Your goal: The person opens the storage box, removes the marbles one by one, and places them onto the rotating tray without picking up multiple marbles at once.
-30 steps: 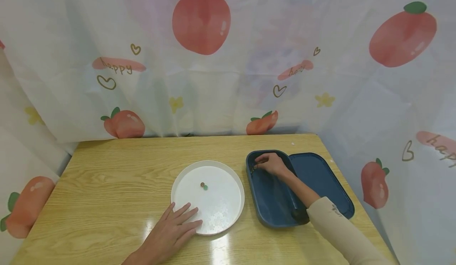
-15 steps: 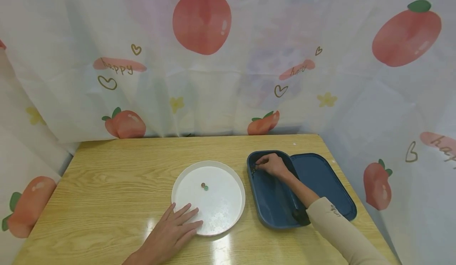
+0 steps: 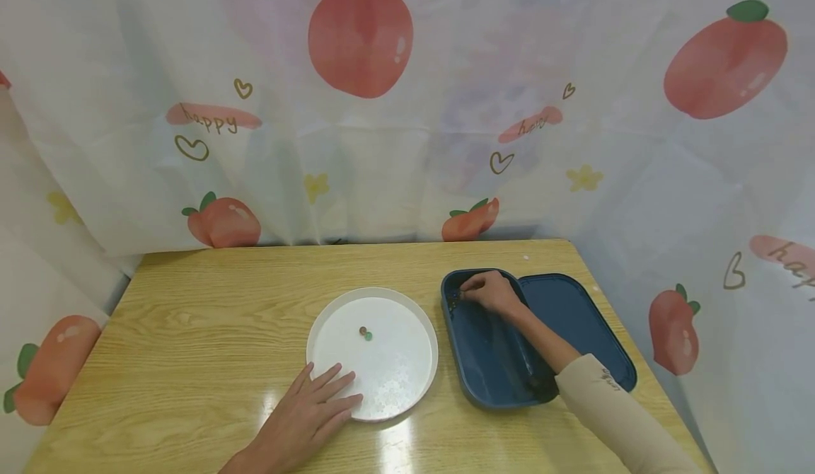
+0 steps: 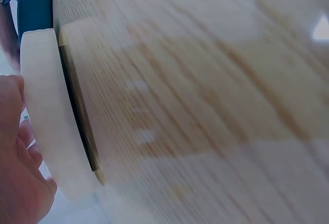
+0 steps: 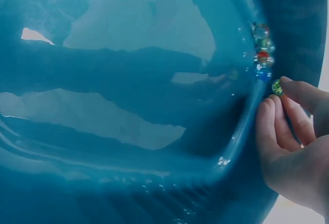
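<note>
In the right wrist view, my right hand pinches a yellow-green glass marble between thumb and fingertip, just inside the wall of a dark blue basin. Several clear, red and blue marbles lie in a line along that basin's edge, close to the pinched one. My left hand lies with spread fingers over the near left rim of a round white tray. On the tray sit a brown marble and a green marble, side by side.
A flat dark blue lid lies to the right of the basin, partly behind the right forearm. All of it stands on a wooden table. A fruit-print curtain hangs along the table's back edge.
My right hand has shifted slightly up and to the right inside the basin, away from the row of marbles. The left hand and the tray keep their places.
</note>
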{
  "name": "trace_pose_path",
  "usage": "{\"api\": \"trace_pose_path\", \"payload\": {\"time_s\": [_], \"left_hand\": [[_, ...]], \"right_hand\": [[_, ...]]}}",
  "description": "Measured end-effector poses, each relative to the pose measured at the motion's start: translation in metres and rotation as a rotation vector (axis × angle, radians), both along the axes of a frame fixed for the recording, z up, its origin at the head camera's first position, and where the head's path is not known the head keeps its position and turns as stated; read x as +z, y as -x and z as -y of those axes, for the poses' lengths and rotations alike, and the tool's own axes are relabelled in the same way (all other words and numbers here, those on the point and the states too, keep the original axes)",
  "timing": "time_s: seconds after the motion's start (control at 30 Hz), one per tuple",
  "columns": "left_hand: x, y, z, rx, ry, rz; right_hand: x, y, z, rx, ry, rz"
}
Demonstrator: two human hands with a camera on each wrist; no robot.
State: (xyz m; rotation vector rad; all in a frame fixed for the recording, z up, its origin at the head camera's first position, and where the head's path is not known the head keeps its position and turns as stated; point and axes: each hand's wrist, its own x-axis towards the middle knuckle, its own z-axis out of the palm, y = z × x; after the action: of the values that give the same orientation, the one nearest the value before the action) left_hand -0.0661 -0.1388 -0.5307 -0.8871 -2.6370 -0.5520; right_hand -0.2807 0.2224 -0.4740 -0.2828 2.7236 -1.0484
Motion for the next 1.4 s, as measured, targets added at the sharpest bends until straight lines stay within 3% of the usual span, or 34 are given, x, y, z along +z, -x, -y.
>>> {"api": "trace_pose_path", "payload": {"time_s": [0.37, 0.67, 1.13, 1.4], "left_hand": [[0.000, -0.001, -0.001, -0.003, -0.005, -0.020], [0.000, 0.000, 0.000, -0.007, -0.006, -0.032], [-0.001, -0.001, -0.001, -0.010, -0.018, -0.022], [-0.001, 0.000, -0.001, -0.011, -0.015, -0.019]], "right_hand": [[0.015, -0.007, 0.004, 0.036, 0.092, -0.009], [0.037, -0.020, 0.033, 0.097, 0.211, -0.020], [0.046, -0.036, 0.086, 0.154, 0.278, 0.034], [0.038, -0.042, 0.113, 0.209, 0.302, 0.046]]}}
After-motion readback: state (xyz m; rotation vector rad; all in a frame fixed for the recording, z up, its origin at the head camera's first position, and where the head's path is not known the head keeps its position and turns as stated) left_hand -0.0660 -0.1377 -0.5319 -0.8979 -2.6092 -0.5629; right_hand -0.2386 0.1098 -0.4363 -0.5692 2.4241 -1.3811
